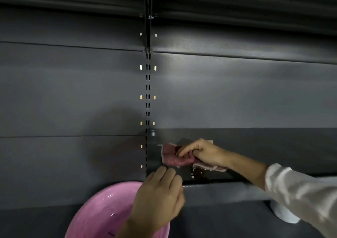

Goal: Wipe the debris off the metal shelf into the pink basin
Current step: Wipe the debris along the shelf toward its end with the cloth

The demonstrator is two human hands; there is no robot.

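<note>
Right hand [202, 153] gripped a bunched reddish cloth [176, 157] against the metal shelf [228, 187], with brown debris [197, 174] lying just below the cloth near the shelf's front lip. Left hand [160, 197], fingers curled loosely and holding nothing visible, hovered at that lip above the pink basin [102, 212], which sat below the shelf's left end.
</note>
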